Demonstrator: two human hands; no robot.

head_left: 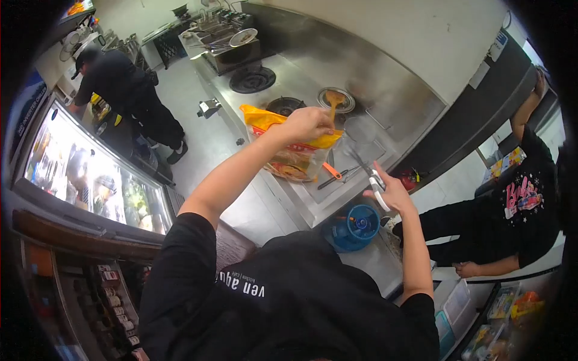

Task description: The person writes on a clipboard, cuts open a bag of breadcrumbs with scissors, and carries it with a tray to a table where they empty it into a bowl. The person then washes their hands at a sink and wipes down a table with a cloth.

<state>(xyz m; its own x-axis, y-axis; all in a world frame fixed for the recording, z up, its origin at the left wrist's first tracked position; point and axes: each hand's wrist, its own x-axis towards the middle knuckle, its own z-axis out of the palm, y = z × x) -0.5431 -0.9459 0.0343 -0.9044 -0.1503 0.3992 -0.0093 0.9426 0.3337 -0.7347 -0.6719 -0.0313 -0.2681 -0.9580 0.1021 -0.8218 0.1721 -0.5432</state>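
Observation:
My left hand (pixel 310 124) grips the top edge of a yellow and clear plastic bag (pixel 292 159), which stands on the steel counter (pixel 313 201). In my right hand (pixel 390 191) is a pair of scissors (pixel 372 177) with pale handles, its blades pointing up and left toward the bag's right side. An orange-handled utensil (pixel 332 171) and a dark tool lie on the counter between the bag and the scissors. Behind my left hand, a round metal dish (pixel 336 101) has an orange-brown utensil in it.
Black burners (pixel 252 79) are set in the counter beyond the bag. A blue gas cylinder (pixel 355 228) stands below the counter edge. One person (pixel 123 84) bends at the left near a lit glass fridge (pixel 90 174); another person (pixel 512 204) stands at the right.

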